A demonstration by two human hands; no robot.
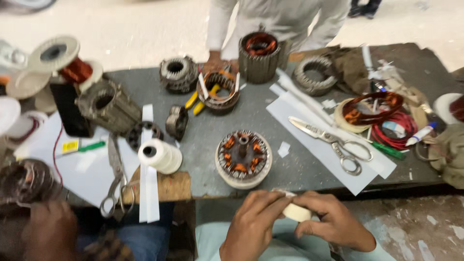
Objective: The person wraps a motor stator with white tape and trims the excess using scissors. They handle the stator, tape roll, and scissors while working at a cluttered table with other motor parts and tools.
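Both my hands are low at the near edge of the bench, over my lap. My right hand (333, 220) grips a small cream roll of tape (297, 211). My left hand (253, 222) pinches at the roll's upper edge, fingers closed on a thin pale end of it. Just beyond my hands, on the grey bench top (203, 140), lies a round motor stator (243, 158) with orange-wrapped copper coils, flat side up.
Large scissors (331, 143) lie on white paper strips to the right, near red wire coils (396, 130). A white thread spool (159, 155) and second scissors (116, 179) sit left. Several stators stand farther back. Another person stands across the bench; someone's hand (48, 232) is at lower left.
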